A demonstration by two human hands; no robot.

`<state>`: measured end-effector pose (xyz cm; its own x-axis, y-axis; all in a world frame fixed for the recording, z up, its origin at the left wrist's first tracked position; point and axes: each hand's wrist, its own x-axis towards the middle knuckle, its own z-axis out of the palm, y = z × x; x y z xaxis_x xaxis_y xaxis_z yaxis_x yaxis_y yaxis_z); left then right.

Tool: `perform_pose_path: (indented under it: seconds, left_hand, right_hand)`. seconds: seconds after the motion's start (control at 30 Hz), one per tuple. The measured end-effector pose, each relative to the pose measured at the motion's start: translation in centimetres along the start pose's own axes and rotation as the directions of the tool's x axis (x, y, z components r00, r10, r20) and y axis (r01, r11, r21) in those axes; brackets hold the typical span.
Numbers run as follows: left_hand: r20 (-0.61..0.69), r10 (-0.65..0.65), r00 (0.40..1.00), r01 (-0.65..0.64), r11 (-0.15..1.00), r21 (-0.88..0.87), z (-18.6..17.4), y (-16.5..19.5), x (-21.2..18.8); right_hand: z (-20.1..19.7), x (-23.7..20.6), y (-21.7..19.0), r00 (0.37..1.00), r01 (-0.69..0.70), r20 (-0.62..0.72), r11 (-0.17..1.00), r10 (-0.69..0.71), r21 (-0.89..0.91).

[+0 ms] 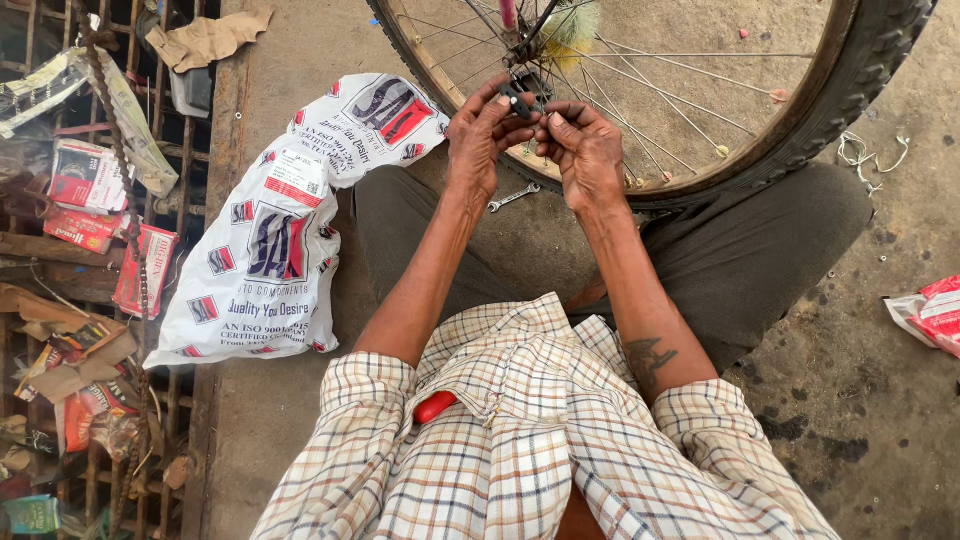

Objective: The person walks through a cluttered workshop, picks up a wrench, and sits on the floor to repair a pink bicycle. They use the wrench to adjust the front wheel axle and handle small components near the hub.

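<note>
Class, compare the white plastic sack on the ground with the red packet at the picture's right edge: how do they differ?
The white plastic sack is much larger and lies wholly in view; the red packet is small and cut off by the frame's edge. The sack is white with red-and-blue printed patches; the packet is mostly red. The sack lies left of the person's knees, the packet right. Both lie flat on concrete.

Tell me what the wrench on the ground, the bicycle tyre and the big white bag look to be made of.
Wrench: bare metal, judging by its silvery sheen. Tyre: matte black rubber with a knobbly tread. White bag: probably plastic sacking; it crinkles and looks slightly glossy under its red and black print, though a weave cannot be made out.
</note>
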<state>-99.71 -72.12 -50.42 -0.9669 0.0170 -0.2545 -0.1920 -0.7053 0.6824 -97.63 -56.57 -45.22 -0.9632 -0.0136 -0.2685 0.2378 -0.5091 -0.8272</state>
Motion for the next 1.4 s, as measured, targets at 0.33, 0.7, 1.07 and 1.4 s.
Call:
perform_pose_path:
  seconds: [0.33, 0.7, 1.07, 1.4]
  left_hand:
    - [-0.044, 0.032, 0.999, -0.028, 0.996, 0.086, -1.4, -0.1, -2.6]
    - [-0.037, 0.009, 0.999, -0.006, 0.995, 0.101, -1.4, -0.5, -3.2]
    - [-0.026, 0.011, 1.000, -0.010, 0.997, 0.074, -1.5, -0.4, -3.3]
    - [-0.026, 0.022, 0.999, -0.019, 0.997, 0.079, -1.3, -0.2, -3.3]
  right_hand:
    - [1.2, -0.1, 0.3, 0.992, -0.066, 0.104, 0.997, 0.070, -0.046]
    - [0.2, -0.5, 1.2, 0.993, -0.086, 0.076, 0.996, 0.087, -0.024]
    - [0.2, -0.3, 1.0, 0.994, -0.093, 0.058, 0.995, 0.095, -0.039]
    - [0.4, -0.2, 0.8, 0.994, -0.095, 0.041, 0.994, 0.097, -0.049]
